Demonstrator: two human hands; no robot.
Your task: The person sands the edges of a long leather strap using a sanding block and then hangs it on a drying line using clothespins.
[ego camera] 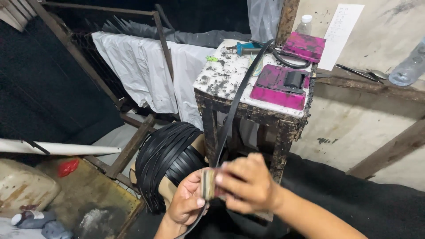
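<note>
Both my hands — left hand (186,203), right hand (245,183) — pinch a small block (208,183); the black strap (234,106) runs up-and-away to the tabletop (221,75).

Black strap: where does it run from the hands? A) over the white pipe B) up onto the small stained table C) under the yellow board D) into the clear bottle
B: the black strap rises from between the left hand and right hand onto the table, ending by the pink tools.
</note>
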